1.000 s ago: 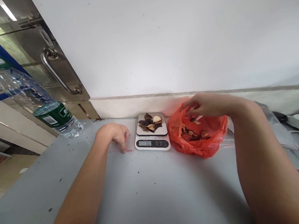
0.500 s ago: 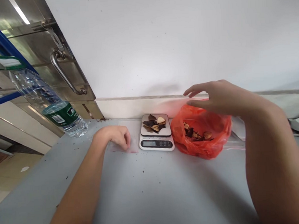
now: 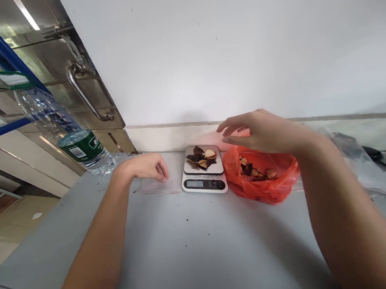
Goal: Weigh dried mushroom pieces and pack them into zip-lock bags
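A small white digital scale (image 3: 205, 185) stands near the wall, its display reading about 100. Dark and pale dried pieces (image 3: 201, 158) lie on its square plate. To its right, a red plastic bag (image 3: 263, 188) sits open with more dried pieces (image 3: 255, 171) inside. My right hand (image 3: 252, 130) hovers over the bag's back left side, fingers apart and nothing between them. Left of the scale, my left hand (image 3: 149, 167) has its fingers curled down at a clear plastic bag (image 3: 159, 186) lying flat; whether the fingertips pinch it is hard to tell.
At the left, a large water bottle (image 3: 79, 146) with a green label stands on the grey table (image 3: 199, 256). A metal door with a handle (image 3: 87, 98) is behind it. Clear plastic bags (image 3: 359, 166) lie at the right, and a white wall runs along the back.
My right hand has moved left, from above the bag's middle towards the scale. My left hand has shifted slightly up. More of the clear bags at the right now shows.
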Action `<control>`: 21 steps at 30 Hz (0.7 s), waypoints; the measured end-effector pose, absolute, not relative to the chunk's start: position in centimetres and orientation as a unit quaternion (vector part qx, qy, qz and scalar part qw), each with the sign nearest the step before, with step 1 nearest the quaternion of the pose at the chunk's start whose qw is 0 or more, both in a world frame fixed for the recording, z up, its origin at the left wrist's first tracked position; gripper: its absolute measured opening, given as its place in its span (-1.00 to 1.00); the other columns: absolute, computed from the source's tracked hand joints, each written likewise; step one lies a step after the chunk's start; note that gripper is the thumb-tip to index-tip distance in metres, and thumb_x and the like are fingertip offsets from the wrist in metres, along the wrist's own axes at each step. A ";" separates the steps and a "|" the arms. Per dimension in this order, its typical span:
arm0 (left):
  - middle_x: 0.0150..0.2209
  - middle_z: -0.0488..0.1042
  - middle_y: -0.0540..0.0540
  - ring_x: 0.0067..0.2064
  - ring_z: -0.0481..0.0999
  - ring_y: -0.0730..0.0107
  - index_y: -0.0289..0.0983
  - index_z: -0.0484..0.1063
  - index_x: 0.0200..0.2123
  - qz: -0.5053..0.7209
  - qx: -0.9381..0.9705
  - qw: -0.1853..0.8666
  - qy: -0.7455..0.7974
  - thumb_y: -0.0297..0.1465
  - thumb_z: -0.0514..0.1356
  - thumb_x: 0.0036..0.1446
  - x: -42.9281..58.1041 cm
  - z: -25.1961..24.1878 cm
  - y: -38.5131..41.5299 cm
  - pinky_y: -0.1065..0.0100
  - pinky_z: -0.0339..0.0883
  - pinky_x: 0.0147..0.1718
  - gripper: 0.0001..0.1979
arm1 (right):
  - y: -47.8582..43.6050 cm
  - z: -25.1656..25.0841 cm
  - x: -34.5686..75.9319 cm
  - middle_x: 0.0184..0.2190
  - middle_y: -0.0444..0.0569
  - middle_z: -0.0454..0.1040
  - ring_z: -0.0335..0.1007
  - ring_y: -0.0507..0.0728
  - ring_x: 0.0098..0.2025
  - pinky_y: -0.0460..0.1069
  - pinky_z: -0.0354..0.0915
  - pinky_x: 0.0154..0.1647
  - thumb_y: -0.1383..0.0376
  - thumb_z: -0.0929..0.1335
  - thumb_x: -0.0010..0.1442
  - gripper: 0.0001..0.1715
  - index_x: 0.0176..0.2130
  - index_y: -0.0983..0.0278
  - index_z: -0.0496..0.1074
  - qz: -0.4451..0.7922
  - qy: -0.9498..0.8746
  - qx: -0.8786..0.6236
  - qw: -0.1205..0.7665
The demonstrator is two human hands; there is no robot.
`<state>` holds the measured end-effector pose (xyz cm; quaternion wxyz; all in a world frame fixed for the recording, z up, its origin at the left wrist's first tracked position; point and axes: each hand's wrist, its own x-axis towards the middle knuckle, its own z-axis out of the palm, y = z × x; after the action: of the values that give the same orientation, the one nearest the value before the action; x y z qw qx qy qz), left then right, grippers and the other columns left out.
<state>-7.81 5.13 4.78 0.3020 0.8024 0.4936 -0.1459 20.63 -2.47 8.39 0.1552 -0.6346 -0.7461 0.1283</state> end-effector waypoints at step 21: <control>-0.33 0.57 -0.02 -0.22 0.62 0.19 -0.19 0.38 -0.24 0.221 0.809 0.237 0.490 -0.33 0.31 -0.06 -6.5 7.4 2.9 0.24 0.50 -0.21 -0.73 | -0.8 3.7 13.6 -0.48 -0.16 0.47 0.29 0.06 -0.46 -0.02 0.19 -0.38 0.19 0.27 0.40 -0.72 -0.27 0.20 0.51 0.255 -0.810 -0.473 0.233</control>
<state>-6.48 2.94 7.37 0.2371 0.8091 0.4899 0.2215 13.56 -0.84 3.67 0.2334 -0.4732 -0.8104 0.2546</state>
